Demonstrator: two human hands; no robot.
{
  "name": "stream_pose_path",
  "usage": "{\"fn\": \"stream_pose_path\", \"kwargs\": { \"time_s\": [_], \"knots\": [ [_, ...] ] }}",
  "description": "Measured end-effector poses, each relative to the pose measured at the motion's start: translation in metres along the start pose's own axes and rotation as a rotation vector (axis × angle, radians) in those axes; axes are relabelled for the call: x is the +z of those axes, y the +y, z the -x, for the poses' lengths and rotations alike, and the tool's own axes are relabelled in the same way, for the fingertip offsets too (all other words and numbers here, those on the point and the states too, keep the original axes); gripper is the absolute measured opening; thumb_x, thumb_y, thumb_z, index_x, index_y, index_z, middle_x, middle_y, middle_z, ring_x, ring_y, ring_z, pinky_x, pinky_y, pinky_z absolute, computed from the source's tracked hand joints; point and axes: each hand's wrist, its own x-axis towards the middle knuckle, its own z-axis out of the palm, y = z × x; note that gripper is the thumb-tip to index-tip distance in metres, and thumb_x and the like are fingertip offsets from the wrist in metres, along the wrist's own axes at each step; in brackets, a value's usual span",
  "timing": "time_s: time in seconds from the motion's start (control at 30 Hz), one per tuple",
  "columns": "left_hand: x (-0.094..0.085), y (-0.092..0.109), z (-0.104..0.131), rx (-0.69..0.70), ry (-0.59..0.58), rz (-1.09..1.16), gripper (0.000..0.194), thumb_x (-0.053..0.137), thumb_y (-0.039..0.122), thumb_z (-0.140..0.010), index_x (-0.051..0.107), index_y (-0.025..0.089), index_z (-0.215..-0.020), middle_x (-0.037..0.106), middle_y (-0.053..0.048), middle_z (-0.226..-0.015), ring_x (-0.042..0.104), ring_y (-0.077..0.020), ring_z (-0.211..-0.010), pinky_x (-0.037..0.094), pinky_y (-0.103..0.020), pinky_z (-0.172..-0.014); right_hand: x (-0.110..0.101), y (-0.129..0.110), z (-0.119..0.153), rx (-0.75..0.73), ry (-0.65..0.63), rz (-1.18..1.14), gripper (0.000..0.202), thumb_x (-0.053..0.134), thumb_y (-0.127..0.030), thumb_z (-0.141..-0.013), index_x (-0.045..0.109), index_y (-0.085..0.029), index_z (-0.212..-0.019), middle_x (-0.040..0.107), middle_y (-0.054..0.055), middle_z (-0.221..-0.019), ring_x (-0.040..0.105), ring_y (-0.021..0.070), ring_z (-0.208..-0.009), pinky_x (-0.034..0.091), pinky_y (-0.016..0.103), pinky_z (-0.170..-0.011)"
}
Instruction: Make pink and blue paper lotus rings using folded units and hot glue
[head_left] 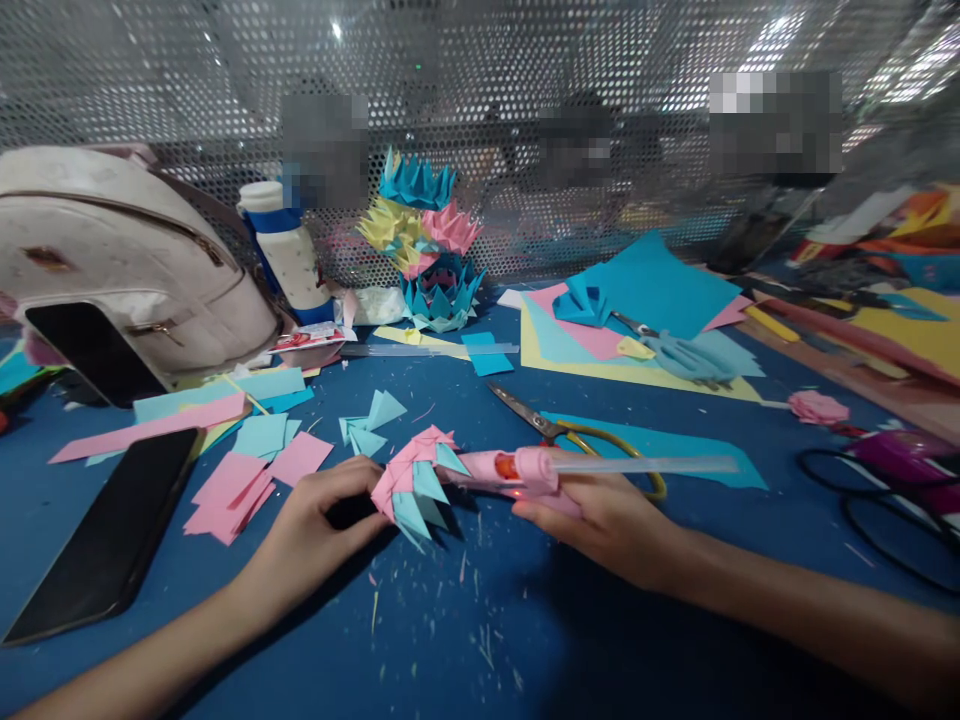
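Left hand (306,518) curled, folded paper (411,474) in its pinch; right hand (611,522) around pink glue gun (536,470)

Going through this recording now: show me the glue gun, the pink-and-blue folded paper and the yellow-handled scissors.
Glue gun (534,470): head view, on its pink body.
Folded paper (407,474): head view, on its pink band.
Scissors (553,429): head view, near the pivot.

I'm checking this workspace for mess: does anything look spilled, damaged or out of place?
Yes: thin shreds and pale flecks litter the blue tabletop, nearer the viewer than the pink-and-blue folded paper at the left hand. They look stray, unlike the piled pink squares, though some flecks could be glue or scratches.
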Motion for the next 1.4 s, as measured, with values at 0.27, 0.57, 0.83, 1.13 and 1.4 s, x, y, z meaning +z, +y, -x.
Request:
{"fn": "stream_pose_path", "kwargs": {
  "time_s": [0.27,0.57,0.83,1.13,1.4],
  "knots": [
    [0.0,-0.002,0.003,-0.017,-0.009,0.032,0.011,0.061,0.022,-0.089,0.069,0.016,-0.083,0.066,-0.003,-0.079,0.059,-0.0161,-0.075,0.047,-0.028,-0.067,0.003,-0.002,-0.001,-0.049,0.014,0.063,0.041,0.04,-0.047,-0.096,0.072,-0.022,-0.094,0.071,0.005,-0.089,0.064,0.0192,-0.085,0.049,0.031,-0.083],
    [0.0,-0.002,0.002,-0.005,-0.017,0.035,0.013,0.061,0.023,-0.089,0.07,0.017,-0.083,0.068,-0.004,-0.08,0.061,-0.0171,-0.076,0.048,-0.029,-0.068,0.0,-0.006,-0.004,-0.009,0.002,0.046,0.035,0.043,-0.043,-0.094,0.07,-0.02,-0.096,0.071,0.005,-0.097,0.064,0.0203,-0.089,0.049,0.029,-0.077],
    [0.0,-0.001,0.001,0.008,0.007,-0.015,0.015,0.061,0.022,-0.088,0.065,0.017,-0.075,0.066,-0.003,-0.076,0.062,-0.0178,-0.076,0.049,-0.029,-0.068,0.001,0.0,-0.005,-0.045,-0.01,0.052,0.033,0.042,-0.041,-0.096,0.067,-0.019,-0.101,0.068,0.008,-0.107,0.062,0.022,-0.099,0.049,0.033,-0.088],
    [0.001,-0.001,0.0,0.008,0.005,-0.024,0.015,0.061,0.024,-0.088,0.067,0.017,-0.076,0.067,-0.005,-0.076,0.063,-0.0196,-0.078,0.051,-0.031,-0.069,-0.001,-0.001,-0.002,-0.072,0.014,0.099,0.033,0.042,-0.04,-0.096,0.068,-0.023,-0.109,0.068,0.007,-0.111,0.061,0.0229,-0.105,0.049,0.035,-0.093],
    [0.0,-0.002,-0.001,0.007,-0.004,0.001,0.014,0.061,0.023,-0.089,0.065,0.017,-0.077,0.067,-0.004,-0.078,0.063,-0.0184,-0.079,0.05,-0.03,-0.07,-0.007,-0.002,-0.001,-0.06,-0.041,0.038,0.035,0.044,-0.04,-0.095,0.066,-0.023,-0.117,0.067,0.006,-0.119,0.059,0.024,-0.113,0.045,0.037,-0.101]
  ]
}}
